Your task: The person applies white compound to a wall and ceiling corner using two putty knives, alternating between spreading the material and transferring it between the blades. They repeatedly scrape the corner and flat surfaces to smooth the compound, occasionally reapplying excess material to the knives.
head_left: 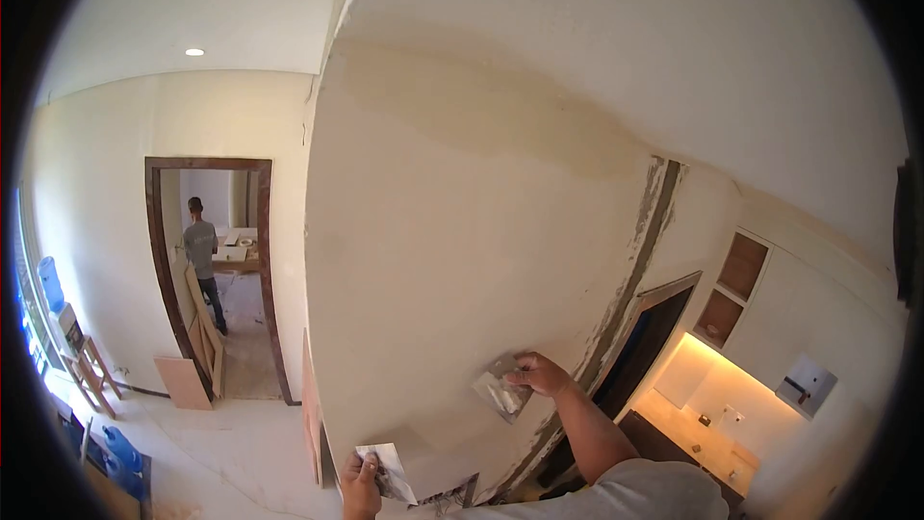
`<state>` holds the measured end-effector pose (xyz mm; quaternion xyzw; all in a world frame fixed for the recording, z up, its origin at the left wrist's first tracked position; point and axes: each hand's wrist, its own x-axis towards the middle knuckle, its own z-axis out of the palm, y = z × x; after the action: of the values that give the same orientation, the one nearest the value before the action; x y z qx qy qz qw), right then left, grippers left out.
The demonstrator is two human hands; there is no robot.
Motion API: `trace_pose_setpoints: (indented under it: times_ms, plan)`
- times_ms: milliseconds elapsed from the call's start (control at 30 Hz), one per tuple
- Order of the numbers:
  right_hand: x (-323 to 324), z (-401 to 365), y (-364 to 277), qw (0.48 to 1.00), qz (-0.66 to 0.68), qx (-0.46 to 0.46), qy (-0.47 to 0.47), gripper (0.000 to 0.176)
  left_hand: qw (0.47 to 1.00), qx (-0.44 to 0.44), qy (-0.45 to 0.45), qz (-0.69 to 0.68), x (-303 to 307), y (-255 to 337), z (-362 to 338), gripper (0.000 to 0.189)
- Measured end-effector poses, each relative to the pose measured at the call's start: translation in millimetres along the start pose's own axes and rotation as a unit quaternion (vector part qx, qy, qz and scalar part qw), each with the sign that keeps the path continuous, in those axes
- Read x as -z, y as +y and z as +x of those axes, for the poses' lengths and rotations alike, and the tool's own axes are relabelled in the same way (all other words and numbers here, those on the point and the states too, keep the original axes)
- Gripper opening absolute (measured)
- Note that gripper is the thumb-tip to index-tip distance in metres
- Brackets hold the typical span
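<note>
Right hand [541,375] pinching a putty knife [500,394] flat against the wall [433,260]; left hand [360,487] closed around a second blade [390,471] below.

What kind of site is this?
Likely a home interior under finishing work. The right hand presses a putty blade to a bare, patchy wall, the left hand holds a second blade, and loose boards lean by an unfinished doorway.
</note>
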<state>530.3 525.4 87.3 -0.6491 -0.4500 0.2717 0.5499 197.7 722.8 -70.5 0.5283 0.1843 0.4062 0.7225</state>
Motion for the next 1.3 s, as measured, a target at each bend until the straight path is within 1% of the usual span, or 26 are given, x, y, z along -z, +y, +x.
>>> trace_pose_setpoints:
  times_ms: [33, 100, 133, 167, 267, 300, 400, 433, 500, 533, 600, 667, 767, 833, 900, 967, 1067, 1100, 1133, 1167, 1200, 1267, 1300]
  plan:
    - [3.1, 1.4, 4.4, 1.0, -0.013, -0.011, 0.004, 0.02, 0.995, -0.013, 0.017, 0.1, 3.1, 9.3, -2.4, 0.026]
    - [18.9, 7.1, 23.1, 0.999, -0.043, -0.032, 0.008, 0.02, 0.998, 0.057, 0.008, 0.03, 9.8, 9.9, 3.7, 0.027]
    - [20.5, 7.6, 26.7, 0.999, -0.023, -0.037, 0.007, 0.021, 0.996, 0.091, 0.005, -0.007, 11.2, 14.9, 5.5, 0.028]
    - [22.4, 8.2, 30.4, 0.999, -0.003, -0.043, 0.005, 0.022, 0.997, 0.076, 0.012, 0.015, 10.2, 21.7, 4.7, 0.028]
    - [20.0, 6.3, 24.8, 0.997, 0.043, -0.069, 0.012, 0.027, 0.999, 0.035, 0.001, 0.021, 16.0, 18.0, 8.6, 0.029]
    - [16.4, 5.2, 20.2, 0.995, 0.057, -0.08, 0.017, 0.03, 0.998, 0.049, 0.003, 0.033, 13.4, 36.6, 2.3, 0.03]
    - [4.3, 0.1, 4.6, 0.991, 0.113, -0.07, 0.025, 0.03, 0.998, 0.055, -0.032, 0.03, 16.2, 44.5, 2.5, 0.033]
    - [4.2, 0.6, 4.5, 0.99, 0.124, -0.068, 0.017, 0.03, 0.994, 0.037, -0.022, 0.098, 17.9, 45.4, 1.3, 0.035]
    - [7.6, 2.2, 7.0, 0.987, 0.144, -0.066, 0.001, 0.031, 0.997, 0.027, -0.057, -0.047, 13.9, 34.6, 8.5, 0.026]
    - [7.6, 2.1, 6.5, 0.986, 0.151, -0.069, -0.001, 0.03, 0.99, 0.021, -0.074, -0.12, 11.5, 32.0, 9.8, 0.023]
    - [7.7, 1.8, 6.7, 0.983, 0.164, -0.077, -0.003, 0.029, 0.99, 0.03, -0.074, -0.118, 10.3, 27.6, 8.7, 0.021]
    - [7.4, 1.0, 7.3, 0.983, 0.163, -0.08, 0.006, 0.031, 0.99, 0.03, -0.08, -0.113, 8.0, 31.7, 6.8, 0.021]
    - [-1.6, -1.3, 3.8, 0.981, 0.174, -0.08, 0.015, 0.031, 0.993, 0.008, -0.087, -0.084, 12.9, 12.9, 13.2, 0.026]
    - [-10.9, 1.9, 8.8, 0.981, 0.173, -0.085, 0.014, 0.03, 0.994, 0.012, -0.074, -0.08, 8.9, 13.8, 13.4, 0.026]
    - [-28.3, 9.0, 21.2, 0.982, 0.161, -0.096, 0.005, 0.03, 0.995, 0.012, -0.065, -0.073, 5.9, 20.9, 10.7, 0.027]
    - [-76.7, 4.5, 7.8, 0.968, 0.232, -0.063, -0.071, 0.03, 0.996, 0.008, -0.059, -0.061, 8.1, 34.0, 3.8, 0.028]
    - [-141.5, 0.9, 0.8, 0.94, 0.289, -0.103, -0.147, 0.033, 0.995, 0.012, -0.046, -0.083, 17.3, 20.0, 7.2, 0.028]
    - [-163.2, -1.2, 0.3, 0.941, 0.286, -0.125, -0.133, 0.032, 0.994, 0.004, -0.037, -0.106, 16.6, 22.8, 5.7, 0.029]
    - [-180.0, -4.3, -2.3, 0.931, 0.299, -0.143, -0.152, 0.032, 0.991, -0.005, -0.029, -0.13, 13.5, 29.3, 4.5, 0.031]
    - [-195.5, -5.9, -1.0, 0.927, 0.303, -0.169, -0.144, 0.032, 0.988, -0.013, -0.019, -0.154, 10.7, 34.8, 3.4, 0.033]
    - [-209.0, -7.7, 0.1, 0.921, 0.307, -0.195, -0.137, 0.032, 0.988, -0.021, -0.01, -0.156, 8.7, 39.1, 2.3, 0.032]
    - [-231.2, -14.9, -4.4, 0.905, 0.346, -0.216, -0.119, 0.033, 0.987, -0.035, 0.009, -0.16, 6.2, 44.4, -0.1, 0.032]
    - [-236.9, -16.9, -4.5, 0.897, 0.365, -0.225, -0.11, 0.034, 0.992, -0.025, 0.008, -0.123, 12.4, 38.8, 1.3, 0.031]
